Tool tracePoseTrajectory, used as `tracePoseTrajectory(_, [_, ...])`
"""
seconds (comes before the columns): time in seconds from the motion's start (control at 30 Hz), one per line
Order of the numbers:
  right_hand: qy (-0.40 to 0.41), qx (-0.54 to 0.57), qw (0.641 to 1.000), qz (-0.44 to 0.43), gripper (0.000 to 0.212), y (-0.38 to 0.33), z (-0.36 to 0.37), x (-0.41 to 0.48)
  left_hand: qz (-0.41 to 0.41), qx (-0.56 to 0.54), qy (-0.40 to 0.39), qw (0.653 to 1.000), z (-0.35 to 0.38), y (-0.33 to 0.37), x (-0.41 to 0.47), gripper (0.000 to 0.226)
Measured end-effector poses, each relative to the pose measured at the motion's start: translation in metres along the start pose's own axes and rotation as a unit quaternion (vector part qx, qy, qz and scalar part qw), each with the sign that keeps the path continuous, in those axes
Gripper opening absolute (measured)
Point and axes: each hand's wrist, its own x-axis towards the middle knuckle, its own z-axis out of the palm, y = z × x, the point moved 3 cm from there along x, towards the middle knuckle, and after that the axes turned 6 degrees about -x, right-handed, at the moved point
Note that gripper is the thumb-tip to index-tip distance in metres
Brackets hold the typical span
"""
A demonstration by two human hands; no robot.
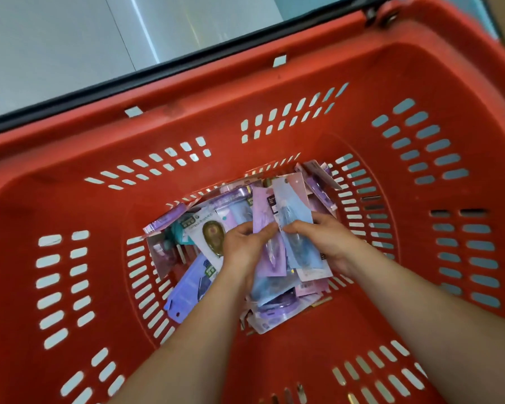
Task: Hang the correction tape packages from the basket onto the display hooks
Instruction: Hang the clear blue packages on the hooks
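Observation:
I look down into a red plastic basket (274, 91). A loose pile of correction tape packages (204, 228) in pink, purple and blue lies on its bottom. Both my hands are deep inside. My left hand (242, 246) pinches a pink package (264, 217) with thumb and fingers. My right hand (330, 240) grips a blue package (295, 211) that stands against the pink one. The two packages overlap between my hands and are raised above the pile. No display hooks are in view.
The basket's slotted walls (62, 284) rise steeply on every side around my forearms. A black handle (158, 74) lies along the far rim. Beyond it is a pale grey floor (56, 45).

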Motion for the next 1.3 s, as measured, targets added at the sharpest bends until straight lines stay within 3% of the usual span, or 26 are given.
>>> tracePoseTrajectory(0.13, [-0.035, 0.046, 0.998, 0.005, 0.018, -0.002, 0.005, -0.009, 0.023, -0.018, -0.019, 0.999, -0.013, -0.003, -0.012, 0.016])
tracePoseTrajectory(0.27, [-0.064, 0.039, 0.997, -0.007, 0.023, -0.005, 0.006, -0.033, 0.074, 0.03, 0.024, 0.997, -0.023, 0.001, -0.042, 0.01])
tracePoseTrajectory(0.43, [-0.023, 0.116, 0.993, -0.008, 0.029, -0.005, 0.0, -0.079, 0.106, 0.024, 0.07, 0.992, -0.038, 0.026, -0.094, 0.008])
tracePoseTrajectory(0.53, [0.011, 0.169, 0.986, -0.004, 0.03, -0.007, -0.007, -0.111, 0.101, -0.005, 0.054, 0.993, -0.051, 0.048, -0.128, 0.007])
tracePoseTrajectory(0.67, [0.058, 0.216, 0.974, -0.049, 0.031, -0.022, -0.01, -0.159, 0.097, -0.024, 0.012, 0.995, -0.062, 0.081, -0.182, 0.031])
tracePoseTrajectory(0.77, [0.085, 0.249, 0.959, -0.102, 0.048, -0.041, -0.013, -0.203, 0.115, -0.05, -0.029, 0.992, -0.063, 0.113, -0.227, 0.057])
tracePoseTrajectory(0.83, [0.11, 0.236, 0.955, -0.145, 0.075, -0.054, -0.015, -0.234, 0.095, -0.082, -0.066, 0.99, -0.056, 0.132, -0.259, 0.069])
tracePoseTrajectory(0.93, [0.143, 0.18, 0.95, -0.211, 0.097, -0.084, -0.016, -0.287, 0.064, -0.098, -0.14, 0.983, -0.038, 0.163, -0.311, 0.061])
tracePoseTrajectory(1.0, [0.142, 0.155, 0.943, -0.258, 0.09, -0.108, -0.015, -0.326, 0.062, -0.085, -0.166, 0.98, -0.031, 0.182, -0.344, 0.05])
tracePoseTrajectory(1.1, [0.148, 0.107, 0.937, -0.299, 0.06, -0.146, -0.013, -0.381, 0.07, -0.043, -0.182, 0.98, -0.022, 0.213, -0.391, 0.044])
tracePoseTrajectory(1.3, [0.165, 0.156, 0.922, -0.313, 0.037, -0.201, -0.016, -0.473, 0.179, 0.063, -0.158, 0.969, -0.014, 0.277, -0.479, 0.027])
